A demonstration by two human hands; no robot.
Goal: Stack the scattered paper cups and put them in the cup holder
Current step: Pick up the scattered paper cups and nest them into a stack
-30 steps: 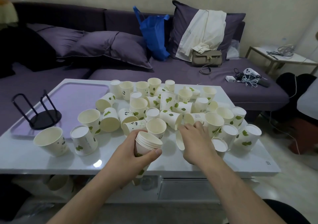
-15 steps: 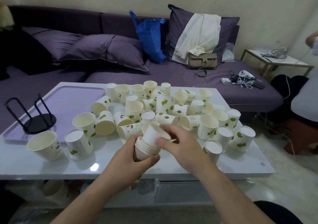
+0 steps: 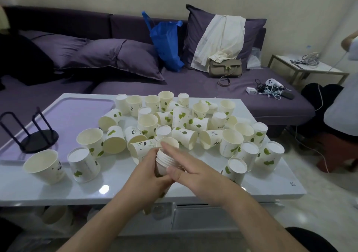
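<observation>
My left hand (image 3: pixel 149 171) grips a stack of nested paper cups (image 3: pixel 166 159) above the near edge of the white table (image 3: pixel 271 185). My right hand (image 3: pixel 195 167) lies flat against the stack's right side, fingers stretched across its rims, thumb below. Several loose paper cups with green leaf prints (image 3: pixel 182 122) lie scattered over the table's middle and right, some upright, some inverted, some on their sides. Two more cups (image 3: pixel 45 165) stand at the near left. The black wire cup holder (image 3: pixel 32 133) stands on the purple tray (image 3: pixel 73 114) at the far left.
A purple sofa (image 3: pixel 174 85) with pillows, a blue bag (image 3: pixel 166 44), a handbag (image 3: pixel 225 68) and cables runs behind the table. A seated person (image 3: pixel 341 116) is at the right edge. A small side table (image 3: pixel 306 67) stands at the back right.
My right hand picked a loose cup off the table, brought it to the stack and pushed it in; it now rests open-fingered against the stack. The view shifted slightly left.
</observation>
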